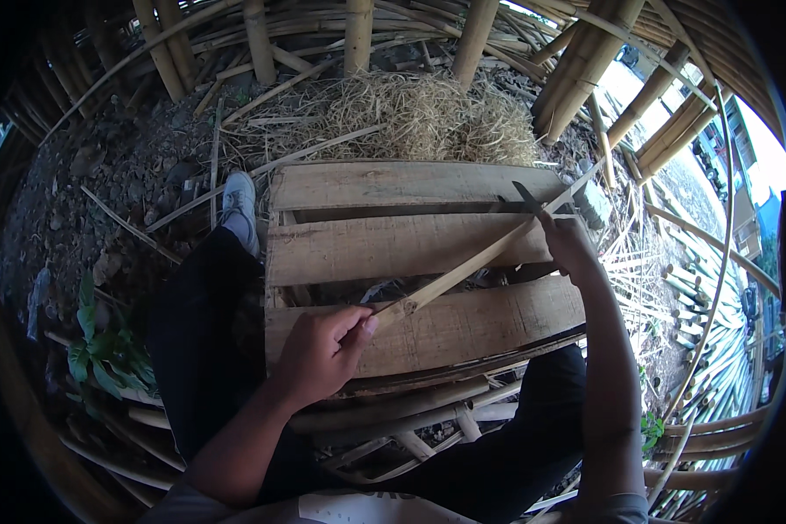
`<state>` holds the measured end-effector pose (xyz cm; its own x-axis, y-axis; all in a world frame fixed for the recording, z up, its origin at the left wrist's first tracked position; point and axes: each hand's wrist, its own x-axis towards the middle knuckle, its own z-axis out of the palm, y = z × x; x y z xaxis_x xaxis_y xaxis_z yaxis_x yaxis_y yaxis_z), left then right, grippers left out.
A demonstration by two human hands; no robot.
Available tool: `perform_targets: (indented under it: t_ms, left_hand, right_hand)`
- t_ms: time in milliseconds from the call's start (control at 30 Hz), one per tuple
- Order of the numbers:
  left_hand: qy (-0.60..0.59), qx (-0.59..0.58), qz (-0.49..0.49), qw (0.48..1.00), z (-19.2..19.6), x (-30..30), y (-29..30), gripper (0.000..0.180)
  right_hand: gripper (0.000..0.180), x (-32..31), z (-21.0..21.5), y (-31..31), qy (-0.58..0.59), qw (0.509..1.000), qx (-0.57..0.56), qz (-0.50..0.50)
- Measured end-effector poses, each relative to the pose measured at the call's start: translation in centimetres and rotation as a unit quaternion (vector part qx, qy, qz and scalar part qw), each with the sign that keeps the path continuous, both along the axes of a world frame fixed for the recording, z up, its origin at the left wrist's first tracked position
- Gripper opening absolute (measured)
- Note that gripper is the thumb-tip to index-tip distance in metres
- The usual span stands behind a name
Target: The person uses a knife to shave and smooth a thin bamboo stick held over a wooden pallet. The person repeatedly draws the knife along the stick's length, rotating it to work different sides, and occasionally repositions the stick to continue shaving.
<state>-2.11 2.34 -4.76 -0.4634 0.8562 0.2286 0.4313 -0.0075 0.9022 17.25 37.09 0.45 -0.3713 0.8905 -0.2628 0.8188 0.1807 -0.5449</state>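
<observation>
A long, flat bamboo strip (457,273) runs slantwise over a slatted wooden pallet (367,240), from near left to far right. Its near end is pinched between the thumb and fingers of my left hand (326,347). At the far right, my right hand (570,247) is closed round a knife, its handle hidden in the fist. The dark knife blade (527,197) points up and left, beside or against the strip near its far end. Whether the blade touches the strip, I cannot tell.
Behind the pallet lies a heap of pale shavings (437,118), with upright bamboo poles (358,39) beyond. My shoe (238,210) rests on the dirt at left, near a green leafy plant (105,349). Cut bamboo poles (716,349) lie piled at right.
</observation>
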Motion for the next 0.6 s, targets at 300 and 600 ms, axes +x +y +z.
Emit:
perform_targets:
  t_ms: [300,600]
  left_hand:
    - [0.028,0.013,-0.001,1.000,0.1,0.0,0.4,0.029]
    - [0.021,-0.024,0.005,0.999,0.5,0.0,0.5,0.027]
  right_hand:
    - [0.059,0.1,-2.1,1.6,-0.007,0.998,0.057,0.015]
    - [0.058,-1.2,-0.5,-2.5,-0.026,0.999,0.044,0.001]
